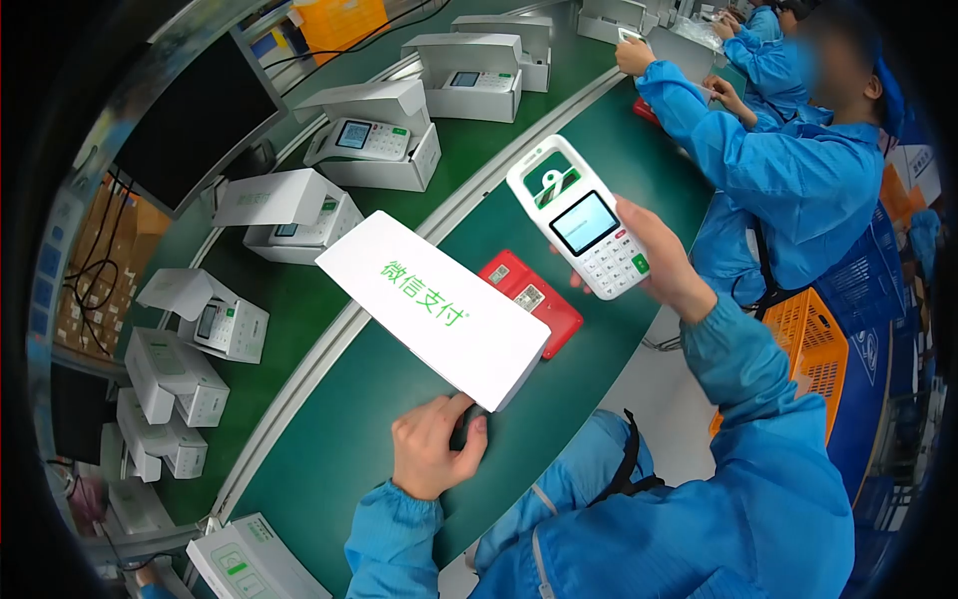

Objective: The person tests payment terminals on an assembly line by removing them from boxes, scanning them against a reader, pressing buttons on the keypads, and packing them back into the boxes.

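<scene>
My right hand point(664, 255) holds a white payment terminal point(599, 255) with a lit screen, a keypad and a green key, raised over the bench. My left hand point(436, 446) rests at the near end of a white box point(434, 304) with green lettering, its thumb and fingers curled; whether they grip the box cannot be made out. Partly under the box lies a red device point(559, 324) with label stickers, flat on the green bench point(329, 449).
Open white boxes with terminals point(379, 140) line the belt on the left. A monitor point(200, 110) stands at the upper left. Another white box point(254, 559) is at the lower left. Co-workers in blue point(788, 190) sit at the upper right, near an orange crate point(818, 349).
</scene>
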Available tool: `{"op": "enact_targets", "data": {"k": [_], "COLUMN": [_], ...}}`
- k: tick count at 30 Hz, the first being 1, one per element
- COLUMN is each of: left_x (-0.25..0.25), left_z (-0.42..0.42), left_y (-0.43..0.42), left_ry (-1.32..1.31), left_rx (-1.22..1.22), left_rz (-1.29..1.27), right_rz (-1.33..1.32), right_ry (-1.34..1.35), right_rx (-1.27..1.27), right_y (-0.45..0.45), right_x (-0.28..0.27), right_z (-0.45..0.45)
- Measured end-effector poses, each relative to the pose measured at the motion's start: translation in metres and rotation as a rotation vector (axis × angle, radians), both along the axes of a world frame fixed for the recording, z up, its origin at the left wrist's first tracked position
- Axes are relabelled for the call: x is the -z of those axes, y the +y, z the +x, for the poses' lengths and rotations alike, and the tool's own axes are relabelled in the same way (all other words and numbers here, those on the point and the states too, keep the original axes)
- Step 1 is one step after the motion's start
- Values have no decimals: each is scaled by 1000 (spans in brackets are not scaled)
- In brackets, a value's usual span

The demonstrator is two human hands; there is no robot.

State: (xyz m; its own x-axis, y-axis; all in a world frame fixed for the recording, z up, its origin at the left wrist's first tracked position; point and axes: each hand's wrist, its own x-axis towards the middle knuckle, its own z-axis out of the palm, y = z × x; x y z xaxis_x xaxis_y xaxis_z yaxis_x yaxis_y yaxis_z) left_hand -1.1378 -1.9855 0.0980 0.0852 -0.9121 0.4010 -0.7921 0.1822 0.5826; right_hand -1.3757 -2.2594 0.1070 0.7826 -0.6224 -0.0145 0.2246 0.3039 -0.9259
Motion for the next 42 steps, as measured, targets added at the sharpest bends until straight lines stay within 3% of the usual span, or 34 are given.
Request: {"op": "enact_targets", "data": {"k": [4, 13, 18, 22, 24, 25, 27, 30, 32, 36, 37, 40, 42], "left_x": [0, -8, -14, -4, -8, -15, 17, 5, -9, -7, -10, -8, -15], "left_z": [-2, -13, -19, -19, -18, -20, -26, -18, -19, -26, -27, -22, -11], "left_y": [1, -10, -27, -40, -39, -36, -32, -32, -32, -38, -39, -39, -44], "left_ry": [7, 30, 24, 81, 69, 67, 411, -14, 5, 27, 9, -81, -120], "left_rx": [-11, -32, -58, 6, 38, 17, 39, 113, 93, 53, 39, 29, -47], "left_rz": [19, 38, 141, -15, 0, 115, 106, -77, 119, -16, -43, -158, -273], "right_rz": [114, 88, -47, -622, -509, -534, -594, -425, -544, -935, -1202, -1510, -1524], "right_ry": [-156, -89, 119, 68, 68, 115, 215, 239, 231, 465, 495, 703, 677], "right_rx": [61, 28, -61, -878, -978, -910, -753, -108, 44, 352, 375, 168, 123], "right_y": [30, 32, 48, 30, 70, 87, 115, 143, 127, 113, 100, 85, 92], "right_x": [-11, -44, -81, -74, -83, -87, -97, -87, -76, -78, -65, -48, -51], "right_z": [4, -18, -74, -109, -66, -44, -5, 38, 63, 88, 90, 91, 92]}}
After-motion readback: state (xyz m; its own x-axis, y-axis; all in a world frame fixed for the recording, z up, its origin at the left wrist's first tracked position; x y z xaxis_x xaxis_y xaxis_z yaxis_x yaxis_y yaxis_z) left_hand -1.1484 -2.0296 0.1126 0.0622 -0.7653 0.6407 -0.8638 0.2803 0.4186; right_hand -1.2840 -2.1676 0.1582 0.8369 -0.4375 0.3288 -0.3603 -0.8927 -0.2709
